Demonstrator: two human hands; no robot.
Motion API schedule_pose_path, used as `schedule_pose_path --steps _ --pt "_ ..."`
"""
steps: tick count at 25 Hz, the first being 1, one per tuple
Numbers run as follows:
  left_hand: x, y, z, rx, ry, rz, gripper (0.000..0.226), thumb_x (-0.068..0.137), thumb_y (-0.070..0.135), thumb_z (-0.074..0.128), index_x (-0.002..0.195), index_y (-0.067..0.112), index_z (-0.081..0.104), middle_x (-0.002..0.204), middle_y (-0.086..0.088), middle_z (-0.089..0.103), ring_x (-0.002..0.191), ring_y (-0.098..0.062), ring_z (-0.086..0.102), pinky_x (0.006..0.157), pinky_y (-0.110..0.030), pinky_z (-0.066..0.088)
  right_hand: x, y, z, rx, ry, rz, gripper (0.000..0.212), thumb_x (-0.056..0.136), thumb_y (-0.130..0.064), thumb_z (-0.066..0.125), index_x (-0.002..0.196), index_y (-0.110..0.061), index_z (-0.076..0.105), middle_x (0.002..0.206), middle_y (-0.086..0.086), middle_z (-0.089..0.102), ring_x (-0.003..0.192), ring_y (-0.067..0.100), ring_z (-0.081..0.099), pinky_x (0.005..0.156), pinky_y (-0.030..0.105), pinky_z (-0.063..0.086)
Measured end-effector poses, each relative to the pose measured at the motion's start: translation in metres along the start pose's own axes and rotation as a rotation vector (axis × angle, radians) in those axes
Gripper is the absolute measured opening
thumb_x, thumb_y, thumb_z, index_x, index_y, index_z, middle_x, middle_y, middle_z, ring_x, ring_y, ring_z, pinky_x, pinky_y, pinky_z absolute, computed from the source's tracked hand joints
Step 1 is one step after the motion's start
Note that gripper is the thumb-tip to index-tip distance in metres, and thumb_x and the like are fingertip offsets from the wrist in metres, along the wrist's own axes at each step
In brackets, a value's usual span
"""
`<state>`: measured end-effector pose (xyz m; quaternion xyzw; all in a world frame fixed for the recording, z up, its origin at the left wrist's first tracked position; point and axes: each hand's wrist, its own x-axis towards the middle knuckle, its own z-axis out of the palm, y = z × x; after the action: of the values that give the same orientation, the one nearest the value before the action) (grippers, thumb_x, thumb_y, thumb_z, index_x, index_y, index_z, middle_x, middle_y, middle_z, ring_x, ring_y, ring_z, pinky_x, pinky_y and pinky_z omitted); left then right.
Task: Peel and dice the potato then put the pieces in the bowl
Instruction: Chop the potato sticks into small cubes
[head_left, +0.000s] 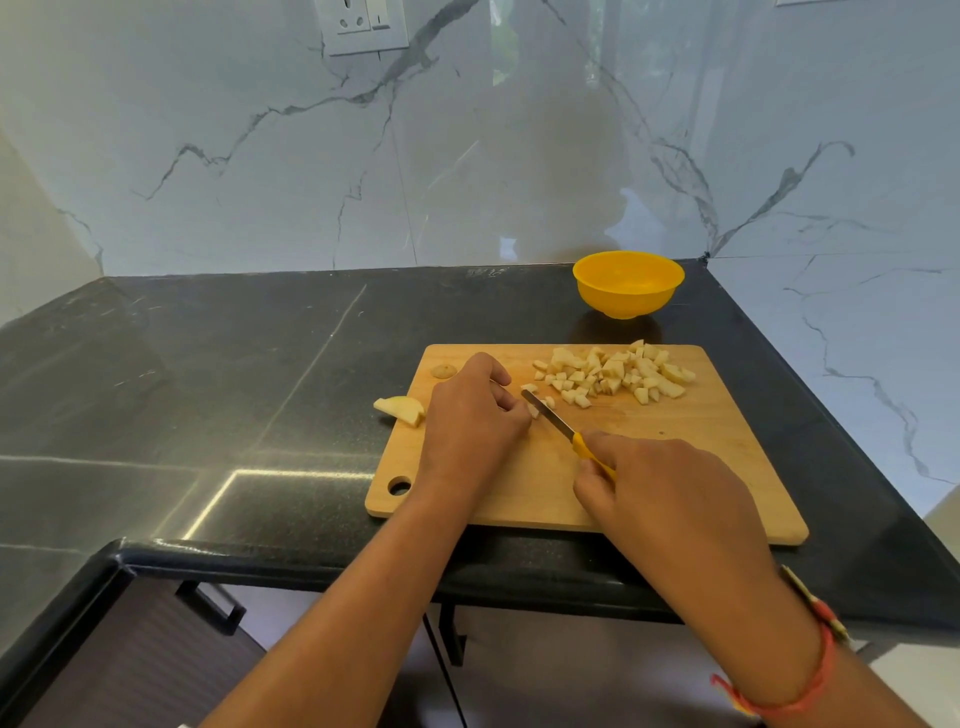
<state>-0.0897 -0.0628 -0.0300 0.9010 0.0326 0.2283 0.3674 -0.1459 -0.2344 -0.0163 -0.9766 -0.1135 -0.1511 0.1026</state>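
On a wooden cutting board (675, 467) lies a pile of diced potato pieces (618, 371) at its far right. My left hand (475, 415) curls over a small potato piece (533, 411) at the board's middle, mostly hiding it. My right hand (670, 493) grips the yellow handle of a knife (553, 418), whose blade lies against that piece. A larger potato wedge (400, 410) sits at the board's left edge, and a small round potato end (443, 371) lies at the far left corner. An orange bowl (628, 283) stands behind the board; its inside looks bare.
The board lies on a dark stone counter (234, 374) that ends in a rounded front edge. Marble walls rise behind and to the right, close to the bowl. A wall socket (363, 23) is high on the back wall. Cabinet handles show below the counter.
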Motion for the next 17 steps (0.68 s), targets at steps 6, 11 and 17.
schedule_pose_path --steps 6,11,17 --pt "0.001 -0.001 0.001 0.012 -0.006 0.014 0.018 0.083 0.022 0.075 0.095 0.024 0.062 0.068 0.013 0.066 0.069 0.0 0.063 0.073 -0.02 0.053 -0.015 0.008 -0.009 -0.016 -0.047 -0.025 0.039 0.097 -0.05 0.033 0.131 -0.043 0.049 0.064 -0.013 0.05 0.057 0.005 0.045 0.048 0.022 0.037" --pt "0.001 -0.001 -0.001 -0.003 -0.028 0.009 0.015 0.084 0.023 0.076 0.092 0.03 0.065 0.072 0.017 0.064 0.071 0.003 0.061 0.068 -0.014 0.05 -0.023 0.012 -0.017 -0.037 0.001 0.004 0.04 0.093 -0.048 0.036 0.129 -0.045 0.055 0.058 -0.011 0.047 0.051 0.005 0.042 0.044 0.022 0.035" --pt "0.002 -0.002 -0.003 -0.024 -0.058 0.006 0.016 0.09 0.018 0.067 0.1 0.03 0.067 0.079 0.017 0.067 0.077 0.002 0.063 0.07 -0.012 0.05 -0.019 0.012 -0.014 0.058 0.08 -0.013 0.036 0.092 -0.043 0.047 0.124 -0.039 0.063 0.053 -0.014 0.044 0.047 0.005 0.043 0.042 0.022 0.039"
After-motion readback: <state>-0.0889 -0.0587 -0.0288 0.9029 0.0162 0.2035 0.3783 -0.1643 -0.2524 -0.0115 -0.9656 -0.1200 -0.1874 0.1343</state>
